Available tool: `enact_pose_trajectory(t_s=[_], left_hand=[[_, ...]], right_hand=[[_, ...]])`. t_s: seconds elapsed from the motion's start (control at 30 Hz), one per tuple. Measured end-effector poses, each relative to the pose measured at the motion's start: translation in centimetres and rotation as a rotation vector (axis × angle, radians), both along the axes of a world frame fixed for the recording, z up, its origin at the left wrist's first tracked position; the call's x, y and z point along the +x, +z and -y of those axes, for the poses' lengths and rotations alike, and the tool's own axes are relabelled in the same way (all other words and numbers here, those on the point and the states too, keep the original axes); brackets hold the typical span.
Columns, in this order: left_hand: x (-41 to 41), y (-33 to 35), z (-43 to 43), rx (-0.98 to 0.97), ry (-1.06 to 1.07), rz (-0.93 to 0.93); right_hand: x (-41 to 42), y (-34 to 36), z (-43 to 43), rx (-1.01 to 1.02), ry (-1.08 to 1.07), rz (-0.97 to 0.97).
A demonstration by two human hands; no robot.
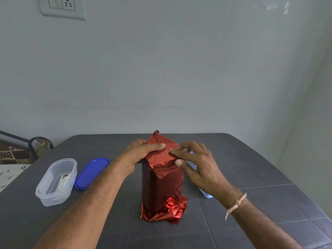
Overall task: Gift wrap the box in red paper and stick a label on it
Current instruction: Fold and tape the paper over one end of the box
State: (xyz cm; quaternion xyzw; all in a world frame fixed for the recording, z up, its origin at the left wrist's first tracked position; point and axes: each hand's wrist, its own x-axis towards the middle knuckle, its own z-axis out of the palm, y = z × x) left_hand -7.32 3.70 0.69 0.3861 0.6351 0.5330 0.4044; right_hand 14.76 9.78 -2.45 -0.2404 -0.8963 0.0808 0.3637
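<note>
Box (161,182) stands upright mid-table (251,177), long axis vertical, wrapped in red paper (162,207). Both hands work its top end, straight ahead of me, one on each side and about equally near. Left hand (142,153) grips the top: thumb lies across the folded paper, fingers curl round behind the raised flap (156,136). Right hand (195,162) clamps nothing: index finger lies straight on the top fold, thumb pad rests on the front face just under the edge, other fingers loosely bent. Flap sticks up at the far edge, so I judge the next fold comes toward me and down. Paper is shiny metallic foil; it creases sharply and is crumpled and loose at the bottom end. Label (62,180) appears to lie in the clear tub (45,196), well to the left, with the blue lid (91,173) just beside it. Left hand is nearer for that reach.
</note>
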Motion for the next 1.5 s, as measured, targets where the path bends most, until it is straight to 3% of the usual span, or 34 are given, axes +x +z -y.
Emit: enact_pose_trajectory(t_s=[0.23, 0.5, 0.67, 0.83, 0.97, 1.27, 1.5], left_hand=[[-0.5, -0.4, -0.2, 0.007, -0.027, -0.025], [-0.3, -0.6, -0.4, 0.000, 0.013, -0.008], [-0.5, -0.4, -0.2, -0.004, -0.009, -0.017], [-0.3, 0.0, 0.1, -0.012, -0.047, 0.014], [-0.6, -0.2, -0.1, -0.011, -0.042, 0.032], [-0.8, -0.4, -0.5, -0.026, -0.040, 0.041], [-0.8, -0.3, -0.3, -0.025, -0.045, 0.047]], right_hand=[[-1.1, 2.3, -0.7, -0.008, 0.002, 0.203], [1.3, 1.3, -1.0, -0.174, 0.122, -0.102], [0.4, 1.8, 0.1, -0.034, 0.042, -0.040], [-2.0, 2.9, 1.9, -0.088, 0.294, 0.025], [-2.9, 3.7, 1.5, -0.185, 0.375, 0.090], [-4.0, 3.2, 0.3, -0.098, 0.289, 0.137], [-3.5, 3.7, 0.7, -0.197, 0.296, 0.061]])
